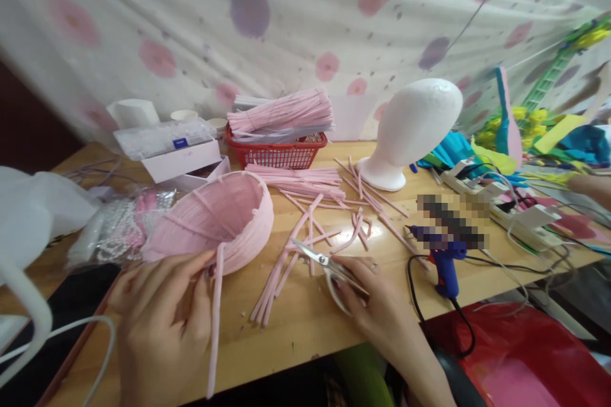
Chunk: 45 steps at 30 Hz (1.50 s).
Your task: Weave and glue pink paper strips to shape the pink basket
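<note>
A pink bowl-shaped piece covered in fuzzy strips (248,222) lies tipped on its side, its hollow facing left and up. My left hand (165,318) is closed at its near rim, pinching a pink fuzzy stem (216,324) that hangs down from the edge. In my right hand (370,299) is a pair of scissors (322,261), held by the handles over the table. Their blades point left toward a bunch of loose pink stems (281,273). The fingers of my left hand partly hide the rim.
Behind stand a red basket (277,156) heaped with pink stems and a white foam head (415,121). At right are a blue glue gun (446,270), cables and power strips (529,222). White boxes (184,159) and bagged beads (124,222) sit at left. Another person's hand (589,187) shows at far right.
</note>
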Each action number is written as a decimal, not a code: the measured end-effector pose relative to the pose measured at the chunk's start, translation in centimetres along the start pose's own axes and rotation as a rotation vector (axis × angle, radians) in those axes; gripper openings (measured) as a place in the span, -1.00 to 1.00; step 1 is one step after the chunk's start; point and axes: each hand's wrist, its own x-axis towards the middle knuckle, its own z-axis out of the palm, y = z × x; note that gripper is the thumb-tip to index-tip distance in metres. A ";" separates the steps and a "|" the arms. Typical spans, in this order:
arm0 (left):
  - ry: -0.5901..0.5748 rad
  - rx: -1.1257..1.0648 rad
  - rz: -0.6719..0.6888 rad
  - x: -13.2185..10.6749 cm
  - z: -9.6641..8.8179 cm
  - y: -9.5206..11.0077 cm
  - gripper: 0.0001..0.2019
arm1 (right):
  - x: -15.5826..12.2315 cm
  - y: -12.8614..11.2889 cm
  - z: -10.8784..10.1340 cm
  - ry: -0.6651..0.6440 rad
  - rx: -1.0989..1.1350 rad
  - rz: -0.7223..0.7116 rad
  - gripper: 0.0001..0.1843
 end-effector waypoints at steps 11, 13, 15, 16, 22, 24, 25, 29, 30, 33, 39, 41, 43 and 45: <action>-0.096 -0.047 -0.007 -0.1 -0.4 -0.3 -0.83 | -1.3 2.5 -4.1 -0.146 -0.017 -0.020 -0.67; -0.127 -0.063 0.004 -0.2 -0.5 -0.5 -0.84 | -1.2 2.8 -4.0 -0.160 -0.071 -0.078 -0.64; -0.158 -0.051 0.051 -0.3 -0.5 -0.5 -0.86 | -0.9 2.7 -3.9 -0.148 -0.100 -0.135 -0.66; -0.176 -0.043 0.082 -0.3 -0.5 -0.5 -0.86 | -0.8 2.6 -3.9 -0.130 -0.102 -0.159 -0.68; -0.241 -0.083 0.138 -0.1 -0.5 0.4 -0.82 | -1.2 1.6 -4.5 0.168 -0.085 -0.102 -0.83; -0.216 -0.096 0.098 0.1 -0.6 0.6 -0.84 | -1.3 1.3 -4.2 0.213 -0.063 -0.053 -0.87; -0.194 -0.099 0.076 0.2 -0.6 0.6 -0.85 | -1.1 1.1 -3.8 0.208 -0.044 -0.033 -0.88; -0.164 -0.104 0.031 0.4 -0.8 0.3 -0.87 | 0.4 -0.2 -1.4 0.126 0.081 -0.013 -0.88; -0.169 -0.109 0.028 0.3 -0.8 0.1 -0.87 | 1.0 -0.7 -0.6 0.109 0.110 -0.016 -0.89; -0.189 -0.112 0.029 0.1 -0.9 -0.6 -0.86 | 2.8 -2.1 1.9 0.038 0.174 -0.038 -0.65; -0.204 -0.143 -0.005 -0.3 -1.0 -1.4 -0.84 | 6.1 -4.7 6.4 -0.176 0.203 0.070 -0.48; -0.192 -0.154 -0.014 -0.4 -1.0 -1.4 -0.85 | 6.9 -5.2 7.1 -0.206 0.250 0.137 -0.75; -0.169 -0.159 -0.019 -0.4 -1.0 -1.5 -0.87 | 7.4 -5.4 7.2 -0.197 0.293 0.174 -0.81; -0.152 -0.159 -0.021 -0.4 -1.1 -1.5 -0.88 | 7.7 -5.3 6.7 -0.157 0.340 0.212 -0.81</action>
